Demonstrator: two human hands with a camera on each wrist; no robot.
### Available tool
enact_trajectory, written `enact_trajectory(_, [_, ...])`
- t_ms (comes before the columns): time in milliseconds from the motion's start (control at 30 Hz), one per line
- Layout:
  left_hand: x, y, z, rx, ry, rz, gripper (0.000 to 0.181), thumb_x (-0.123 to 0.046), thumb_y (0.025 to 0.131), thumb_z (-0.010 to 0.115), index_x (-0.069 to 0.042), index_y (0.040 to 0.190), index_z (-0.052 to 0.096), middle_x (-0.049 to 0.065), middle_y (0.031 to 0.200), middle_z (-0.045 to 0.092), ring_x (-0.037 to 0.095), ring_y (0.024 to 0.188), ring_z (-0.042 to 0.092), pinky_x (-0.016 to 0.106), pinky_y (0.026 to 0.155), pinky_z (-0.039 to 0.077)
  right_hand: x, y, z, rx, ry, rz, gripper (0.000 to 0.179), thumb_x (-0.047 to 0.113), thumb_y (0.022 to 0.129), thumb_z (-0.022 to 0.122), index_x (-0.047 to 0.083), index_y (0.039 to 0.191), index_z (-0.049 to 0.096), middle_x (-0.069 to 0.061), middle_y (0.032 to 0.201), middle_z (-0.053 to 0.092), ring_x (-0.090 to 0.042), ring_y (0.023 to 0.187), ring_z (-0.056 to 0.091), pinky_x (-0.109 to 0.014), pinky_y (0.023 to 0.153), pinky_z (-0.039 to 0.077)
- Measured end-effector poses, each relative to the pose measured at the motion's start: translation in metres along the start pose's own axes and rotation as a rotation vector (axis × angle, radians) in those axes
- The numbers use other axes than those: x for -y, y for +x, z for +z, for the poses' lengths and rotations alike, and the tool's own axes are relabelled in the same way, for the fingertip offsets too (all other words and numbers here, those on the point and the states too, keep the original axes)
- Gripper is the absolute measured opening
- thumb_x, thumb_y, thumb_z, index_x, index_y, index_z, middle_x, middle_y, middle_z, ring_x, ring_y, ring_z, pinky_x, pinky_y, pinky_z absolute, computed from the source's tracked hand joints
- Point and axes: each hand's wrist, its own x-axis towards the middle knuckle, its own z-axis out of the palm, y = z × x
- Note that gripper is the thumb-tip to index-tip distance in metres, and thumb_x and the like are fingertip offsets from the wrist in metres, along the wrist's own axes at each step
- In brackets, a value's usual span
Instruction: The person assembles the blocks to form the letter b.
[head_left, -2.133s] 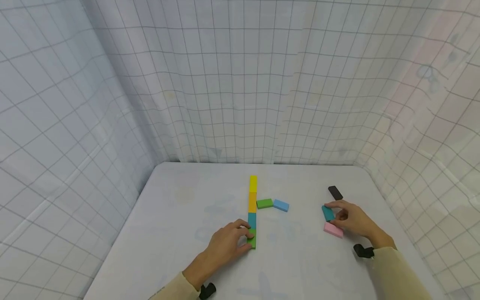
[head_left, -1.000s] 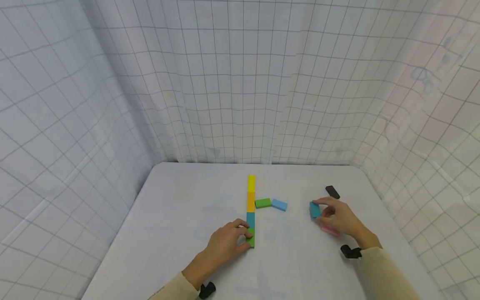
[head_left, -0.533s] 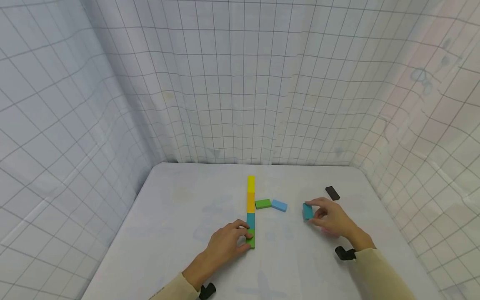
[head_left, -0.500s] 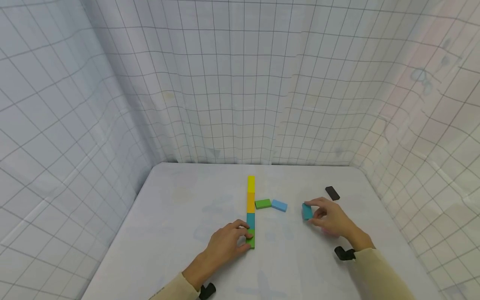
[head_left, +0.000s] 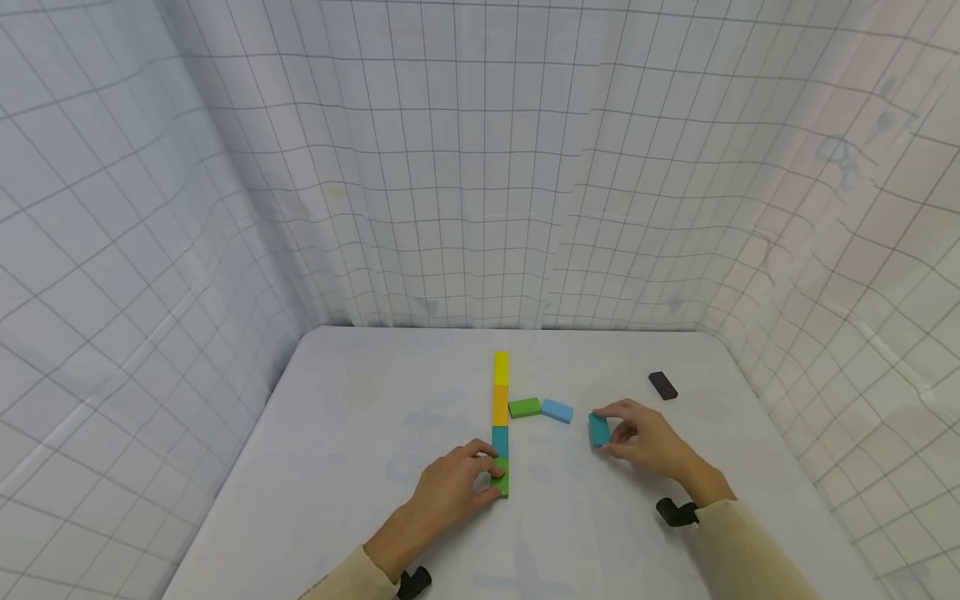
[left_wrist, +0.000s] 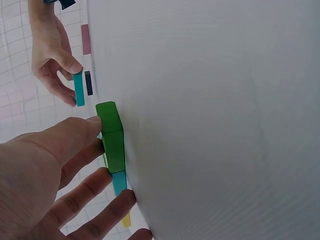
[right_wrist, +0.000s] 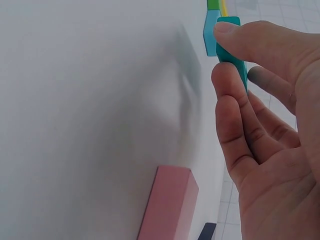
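My right hand [head_left: 645, 437] pinches a teal domino-like block [head_left: 598, 430] between thumb and fingers; the right wrist view shows it raised off the table, a shadow beneath. My left hand [head_left: 453, 490] holds a green block [head_left: 501, 480] at the near end of a straight row, thumb and fingers on its sides. Beyond it in line lie a blue block [head_left: 500, 440], an orange block [head_left: 500, 405] and a yellow block [head_left: 501, 367]. A second green block [head_left: 524, 407] juts right from the orange one, and a light blue block [head_left: 557, 411] follows it at an angle.
A black block [head_left: 663, 385] lies at the back right of the white table [head_left: 360, 400]. The pink block [right_wrist: 167, 205] rests on the table, hidden behind my right hand in the head view. Grid-patterned curtains [head_left: 480, 167] enclose the back and sides.
My right hand has lifted the teal block from beside the pink one and carried it left toward the light blue block. My left hand stays on the green block.
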Motion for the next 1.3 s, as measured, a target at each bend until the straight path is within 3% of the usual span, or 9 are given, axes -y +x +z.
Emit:
enact_trajectory(800, [0.000,0.003,0.000,0.023,-0.009,-0.019,0.020,-0.028,0.098,0.097,-0.023,0.117,0.092,-0.003,0.138,0.079,0.022,0.114,0.079,0.040,0.089,0.068,0.014,0.013,0.021,0.068,0.018,-0.032,0.060,0.009,0.095,0.098,0.003,0.151,0.074,-0.016,0.138,0.074,0.001,0.092,0.071,-0.024,0.085,0.065])
enact_trajectory(1300, [0.000,0.002,0.003,0.032,0.010,-0.036,0.021,-0.029,0.098,0.097,-0.024,0.117,0.091,-0.005,0.139,0.078,0.022,0.118,0.079,0.042,0.091,0.069,0.011,0.008,0.029,0.055,0.017,-0.033,0.057,0.008,0.096,0.097,0.002,0.148,0.076,-0.013,0.131,0.074,0.003,0.089,0.069,-0.024,0.083,0.064])
